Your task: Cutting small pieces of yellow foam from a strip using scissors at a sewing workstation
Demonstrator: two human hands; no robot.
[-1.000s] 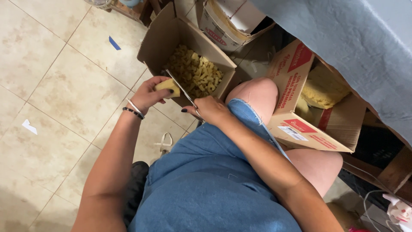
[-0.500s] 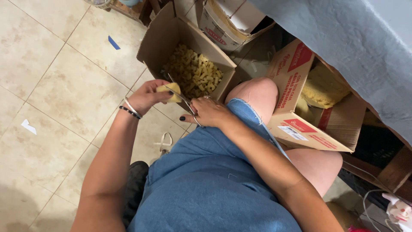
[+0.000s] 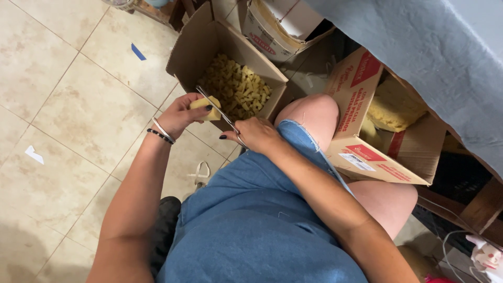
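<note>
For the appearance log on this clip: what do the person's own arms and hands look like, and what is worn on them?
Both arms are bare, no sleeves or gloves. The left hand has dark-painted nails and two thin bracelets at the wrist, one silver, one dark beaded. The right hand also shows dark nails; its wrist is bare.

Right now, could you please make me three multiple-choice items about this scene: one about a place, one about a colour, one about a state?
1. Where do the small cut yellow pieces lie?
A. In the open cardboard box by the left hand
B. On the tiled floor
C. On the person's lap

2. What colour is the scrap of tape on the floor tiles?
A. Red
B. Blue
C. Green

3. What does the left hand do?
A. Rests flat on the knee
B. Hangs free and open
C. Grips a yellow foam piece

Answers: 1 A, the pieces fill the open cardboard box. 2 B, the tape is blue. 3 C, the fingers close round the foam while the right hand works the scissors against it.
</note>
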